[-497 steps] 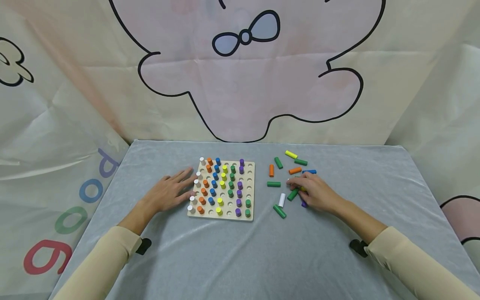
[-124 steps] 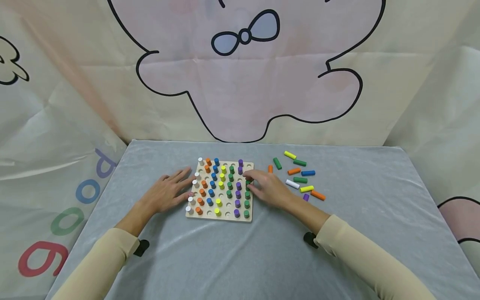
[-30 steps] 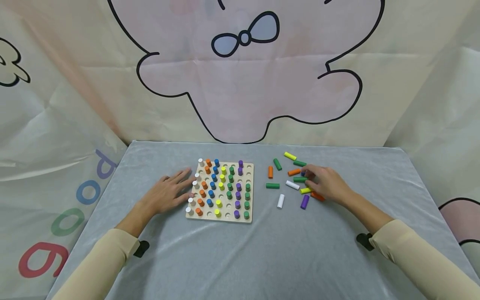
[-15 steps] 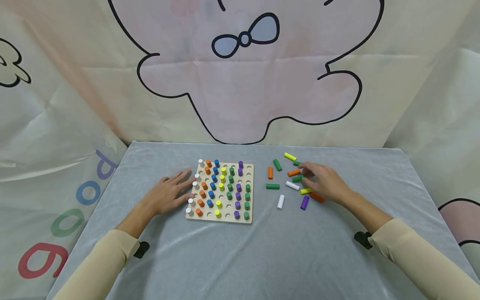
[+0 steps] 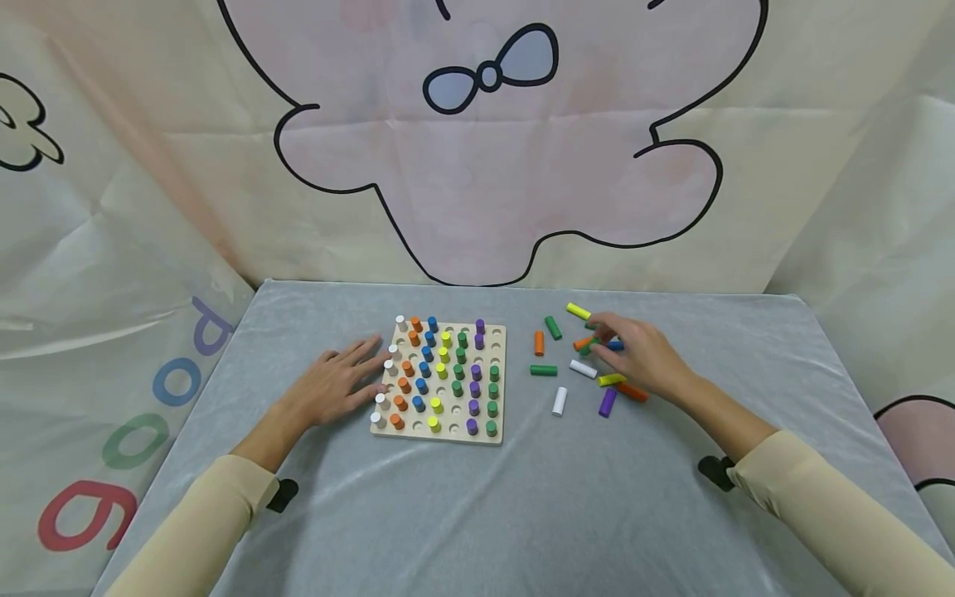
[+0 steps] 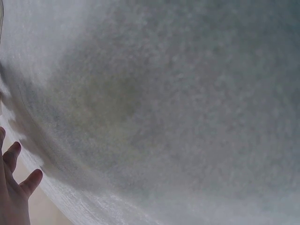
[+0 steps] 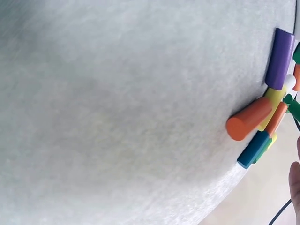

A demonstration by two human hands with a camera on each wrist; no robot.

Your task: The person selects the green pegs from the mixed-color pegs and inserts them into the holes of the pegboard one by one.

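Observation:
My left hand (image 5: 339, 381) lies with spread fingers at the left edge of a pale pegboard (image 5: 440, 436); in the left wrist view only some fingers (image 6: 32, 183) show. Pegs stand upright on the board in columns: white, orange, blue, yellow, green and purple, with green ones (image 5: 492, 407) at the far right. Over the loose pegs right of the board, my right hand (image 5: 637, 355) pinches a green peg (image 5: 586, 349) between thumb and fingers. Beneath that hand are a blue peg (image 5: 615, 345) and an orange peg (image 5: 632, 392).
Around the right hand lie more loose pegs: a purple peg (image 5: 608, 403), a white peg (image 5: 559, 401), a yellow peg (image 5: 578, 311) and another green peg (image 5: 543, 371). Grey cloth (image 5: 448, 522) covers the table. Printed curtains (image 5: 597, 182) stand behind and at the sides.
More green pegs stand in the board's right column than at first. Over the last second my right hand has picked up a green peg from the loose pegs. The left hand has stayed put.

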